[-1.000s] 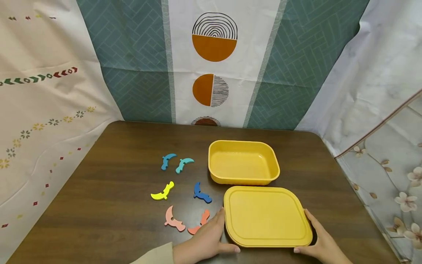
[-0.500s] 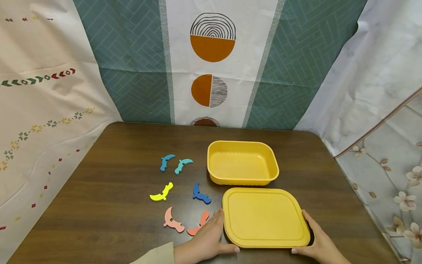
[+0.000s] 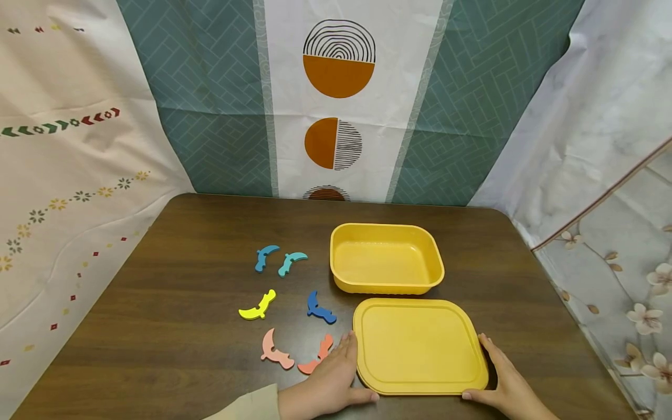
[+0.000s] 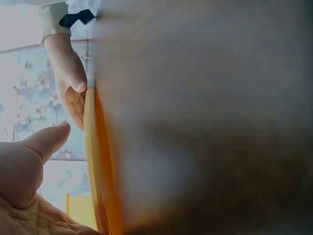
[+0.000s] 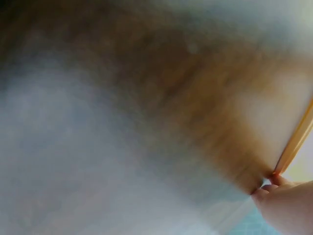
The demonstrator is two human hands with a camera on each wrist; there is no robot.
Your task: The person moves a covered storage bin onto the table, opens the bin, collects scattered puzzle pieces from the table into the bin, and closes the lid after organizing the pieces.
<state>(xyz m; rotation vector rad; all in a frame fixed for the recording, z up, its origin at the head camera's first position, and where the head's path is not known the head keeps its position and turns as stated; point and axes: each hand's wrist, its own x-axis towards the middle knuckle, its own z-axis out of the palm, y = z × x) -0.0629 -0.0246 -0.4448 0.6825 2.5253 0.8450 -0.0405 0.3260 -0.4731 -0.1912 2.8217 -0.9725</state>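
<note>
A yellow lid point(image 3: 420, 347) lies flat at the front right of the table, between both hands. My left hand point(image 3: 332, 376) rests along its left edge, fingers straight and thumb spread toward the near edge. My right hand point(image 3: 503, 382) touches the lid's right edge and near corner, thumb apart from the fingers. In the left wrist view, the left palm and thumb point(image 4: 44, 142) stand beside the thin lid edge point(image 4: 91, 156). The right wrist view is mostly blurred, with the right fingers point(image 5: 266, 191) low at the lid's rim.
Behind the lid stands an open yellow box point(image 3: 385, 259). Several knife-shaped pieces lie to the left, including a yellow piece point(image 3: 258, 305), a dark blue piece point(image 3: 319, 309), a pink piece point(image 3: 275, 350) and a coral piece point(image 3: 317, 356), partly behind my left hand.
The lid has shifted slightly left, and the dark gap under its right edge has narrowed. My right hand has moved a little left with it; my left hand stays nearly in place.
</note>
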